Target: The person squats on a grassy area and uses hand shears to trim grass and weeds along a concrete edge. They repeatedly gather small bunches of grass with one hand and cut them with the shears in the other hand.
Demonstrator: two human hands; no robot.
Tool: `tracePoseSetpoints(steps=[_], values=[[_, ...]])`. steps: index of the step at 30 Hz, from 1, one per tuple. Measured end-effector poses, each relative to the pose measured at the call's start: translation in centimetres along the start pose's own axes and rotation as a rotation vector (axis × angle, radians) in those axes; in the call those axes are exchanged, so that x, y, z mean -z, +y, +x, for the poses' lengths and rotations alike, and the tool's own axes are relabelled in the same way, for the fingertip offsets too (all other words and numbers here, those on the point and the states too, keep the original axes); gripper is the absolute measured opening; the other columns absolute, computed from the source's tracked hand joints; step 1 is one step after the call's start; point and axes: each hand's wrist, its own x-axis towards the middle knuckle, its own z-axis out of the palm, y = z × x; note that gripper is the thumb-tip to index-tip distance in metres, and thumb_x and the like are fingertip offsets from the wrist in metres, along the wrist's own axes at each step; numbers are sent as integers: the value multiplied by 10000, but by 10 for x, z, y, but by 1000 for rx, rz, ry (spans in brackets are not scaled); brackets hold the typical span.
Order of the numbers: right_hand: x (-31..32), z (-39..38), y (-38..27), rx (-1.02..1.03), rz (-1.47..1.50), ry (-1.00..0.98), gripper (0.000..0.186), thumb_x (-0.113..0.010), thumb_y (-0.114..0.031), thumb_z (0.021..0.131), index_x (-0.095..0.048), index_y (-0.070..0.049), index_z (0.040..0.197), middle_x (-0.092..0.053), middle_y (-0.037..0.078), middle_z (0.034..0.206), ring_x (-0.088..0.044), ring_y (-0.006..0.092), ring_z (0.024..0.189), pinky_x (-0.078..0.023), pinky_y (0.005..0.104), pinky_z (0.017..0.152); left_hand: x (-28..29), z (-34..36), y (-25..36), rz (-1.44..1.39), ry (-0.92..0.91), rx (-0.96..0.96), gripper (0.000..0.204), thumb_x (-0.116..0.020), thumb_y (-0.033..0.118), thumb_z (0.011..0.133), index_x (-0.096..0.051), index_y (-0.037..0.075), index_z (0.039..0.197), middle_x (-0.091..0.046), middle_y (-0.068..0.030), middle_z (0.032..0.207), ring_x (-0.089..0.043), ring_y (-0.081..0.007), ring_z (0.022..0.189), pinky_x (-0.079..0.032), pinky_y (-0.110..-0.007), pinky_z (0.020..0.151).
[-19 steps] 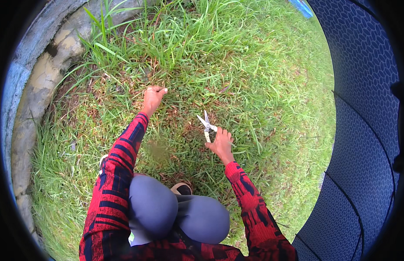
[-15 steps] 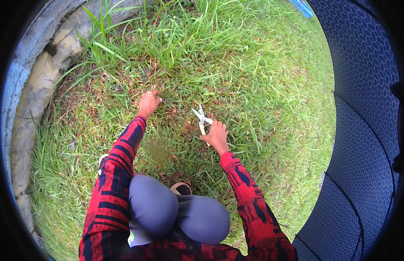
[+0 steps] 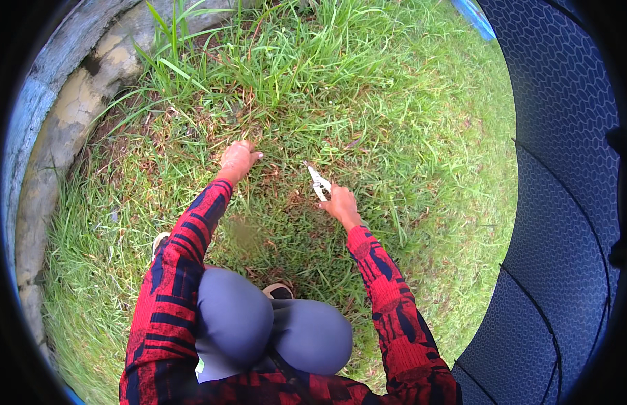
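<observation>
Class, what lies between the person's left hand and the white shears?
In the head view, low green grass mixed with brown bits lies between the left hand and the shears.

Clippers: blades look metal, smooth; grips smooth, plastic or painted metal, can't tell from here. Sleeves: matt cloth, ribbed like knit. Trousers: smooth, matt cloth. Canopy: thin, taut-looking cloth. Low wall: rough, concrete-like, patchy surface. Long grass: slightly glossy.
</observation>
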Motion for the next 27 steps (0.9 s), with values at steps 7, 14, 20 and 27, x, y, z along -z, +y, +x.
tracePoseSetpoints(steps=[7,14,20,27], values=[[-12,12,-10,100,-64,97,767,-825,-476,590,-551,80,1042,-633,237,986,-629,381,925,-516,431,822,-5,-5,-1,171,-47,-84,400,-653,395,830,-641,58,1046,-640,-161,1092,-603,-327,1047,-479,-432,908],[-1,23,-23,69,-35,13,541,-807,-350,652,-603,36,971,-667,209,930,-655,368,885,-530,447,795,-17,-2,0,223,56,-218,319,-639,351,834,-657,45,924,-656,-161,942,-625,-338,930,-494,-448,835],[0,17,-18,105,6,65,491,-782,-275,657,-596,46,978,-657,236,922,-638,391,892,-522,443,807,-21,-11,17,188,-24,-223,319,-649,357,814,-672,58,924,-654,-161,953,-609,-331,980,-486,-429,864],[-20,1,-24,90,35,177,748,-808,-417,610,-517,99,1067,-578,284,1045,-562,420,1018,-477,464,878,-23,-26,28,238,-35,-315,652,-704,456,763,-506,92,1267,-488,-166,1277,-510,-370,1155,-445,-454,947]])
